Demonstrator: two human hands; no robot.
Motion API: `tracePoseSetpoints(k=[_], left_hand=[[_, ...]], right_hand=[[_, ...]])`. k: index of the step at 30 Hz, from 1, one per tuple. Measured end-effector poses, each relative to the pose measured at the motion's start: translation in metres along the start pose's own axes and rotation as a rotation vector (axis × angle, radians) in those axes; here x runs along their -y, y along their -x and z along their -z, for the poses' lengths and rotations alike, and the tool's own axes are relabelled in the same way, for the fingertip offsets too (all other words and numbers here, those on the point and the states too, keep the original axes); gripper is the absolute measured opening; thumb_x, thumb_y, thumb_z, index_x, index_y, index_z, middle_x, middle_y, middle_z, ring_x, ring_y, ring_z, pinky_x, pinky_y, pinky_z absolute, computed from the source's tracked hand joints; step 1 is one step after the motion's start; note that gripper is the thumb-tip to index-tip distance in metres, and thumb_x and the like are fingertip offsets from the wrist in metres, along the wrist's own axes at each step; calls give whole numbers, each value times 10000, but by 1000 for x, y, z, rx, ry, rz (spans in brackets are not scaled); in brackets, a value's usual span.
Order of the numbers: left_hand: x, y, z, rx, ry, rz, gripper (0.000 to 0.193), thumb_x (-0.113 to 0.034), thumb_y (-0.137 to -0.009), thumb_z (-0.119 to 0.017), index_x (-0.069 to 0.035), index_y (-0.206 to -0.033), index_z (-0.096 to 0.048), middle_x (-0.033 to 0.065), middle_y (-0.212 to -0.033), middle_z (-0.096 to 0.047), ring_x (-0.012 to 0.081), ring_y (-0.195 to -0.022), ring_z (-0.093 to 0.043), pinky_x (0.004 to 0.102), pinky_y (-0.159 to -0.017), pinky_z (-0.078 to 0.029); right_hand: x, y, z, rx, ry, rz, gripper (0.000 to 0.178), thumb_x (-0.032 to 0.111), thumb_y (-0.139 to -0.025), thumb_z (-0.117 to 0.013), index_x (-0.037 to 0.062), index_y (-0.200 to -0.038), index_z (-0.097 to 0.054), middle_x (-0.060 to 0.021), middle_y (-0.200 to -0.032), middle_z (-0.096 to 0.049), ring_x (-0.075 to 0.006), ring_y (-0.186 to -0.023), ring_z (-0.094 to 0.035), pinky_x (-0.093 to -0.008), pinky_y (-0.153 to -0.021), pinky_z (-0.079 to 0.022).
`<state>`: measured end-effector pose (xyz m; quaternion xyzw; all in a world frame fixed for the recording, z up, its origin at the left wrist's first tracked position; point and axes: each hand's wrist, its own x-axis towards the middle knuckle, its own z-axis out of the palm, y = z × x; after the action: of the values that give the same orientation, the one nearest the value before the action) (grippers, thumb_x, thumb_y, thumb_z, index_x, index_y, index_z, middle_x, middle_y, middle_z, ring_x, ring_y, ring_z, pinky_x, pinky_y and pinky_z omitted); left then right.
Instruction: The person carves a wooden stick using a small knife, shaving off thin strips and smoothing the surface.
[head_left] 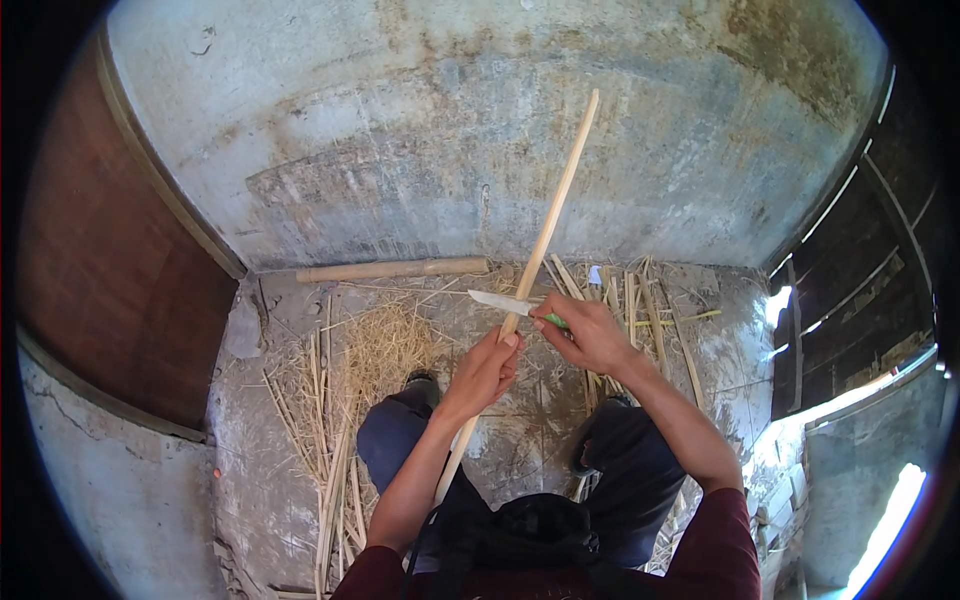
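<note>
Left hand (484, 372) grips pale strip (556, 212), right hand (598, 335) grips knife (497, 301) across it; best stroke shallow, toward far side.

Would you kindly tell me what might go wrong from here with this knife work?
The knife in the right hand might slip along the pale strip and nick the left hand, which holds the strip close by. The strip's long upper part stands free, so it could wobble. Loose shavings near a shoe might be slippery underfoot.
</note>
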<state>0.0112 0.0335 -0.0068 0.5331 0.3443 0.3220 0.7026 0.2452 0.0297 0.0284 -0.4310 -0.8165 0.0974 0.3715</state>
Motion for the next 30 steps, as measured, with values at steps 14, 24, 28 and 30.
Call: tracePoseSetpoints(k=[14,24,28,30], left_hand=[[34,7,37,-216,-398,-306,185,-209,-1157,-558,-33,-1145,-613,-3,-730,-513,108,-644,-495,314,-604,-396],[31,17,37,-313,-534,-361,172,-135,-1155,-508,14,-1172,-590,134,-769,-602,224,-632,-554,392,-632,-453],[31,21,39,-290,-524,-317,172,-144,-1156,-520,10,-1165,-598,134,-779,-611,216,-636,-569,384,-628,-452],[32,21,38,-290,-523,-356,174,-145,-1156,-521,6,-1165,-605,126,-765,-600,203,-626,-561,380,-618,-444]], right_hand=[[-12,-24,-48,144,-97,69,127,81,-979,-757,25,-1043,-663,-164,-868,-717,-364,-738,-720,-439,-631,-530],[-13,-30,-57,154,-103,150,93,59,-962,-756,31,-986,-670,-150,-826,-703,-339,-649,-688,-432,-563,-495],[-18,-34,-52,70,-95,81,96,50,-993,-740,7,-959,-662,-158,-841,-716,-323,-649,-699,-406,-570,-509],[-31,-32,-50,37,-104,52,94,67,-997,-739,17,-975,-662,-157,-832,-707,-326,-647,-691,-411,-569,-509]])
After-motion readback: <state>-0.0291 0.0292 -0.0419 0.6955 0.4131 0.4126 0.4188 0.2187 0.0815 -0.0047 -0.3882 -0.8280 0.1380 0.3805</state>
